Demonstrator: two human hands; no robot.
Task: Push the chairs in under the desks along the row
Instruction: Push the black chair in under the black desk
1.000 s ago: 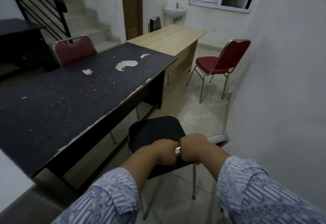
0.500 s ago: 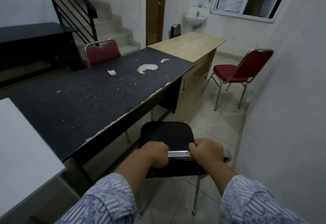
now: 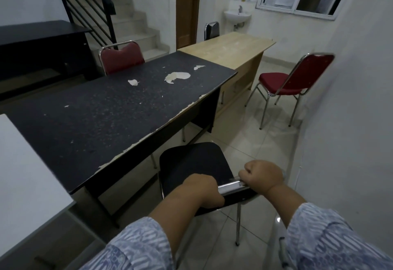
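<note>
The long black desk with the peeling top (image 3: 110, 108) runs along my left; the black padded chair with a chrome frame (image 3: 191, 163) stands just beside its near edge, seat not yet under. My left hand (image 3: 202, 189) and right hand (image 3: 262, 176) are both closed around its chrome backrest rail (image 3: 230, 185). Recommended: square the seat to the desk opening, then push evenly with both hands, legs clear of the desk panel. No legible writing or labels.

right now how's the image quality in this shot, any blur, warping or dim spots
Head view: dim overall. Wide-angle warping bends the right wall and the black desk edge. The white surface and sleeves at the bottom are smeared. Both hands on the black chair read clearly.
</note>
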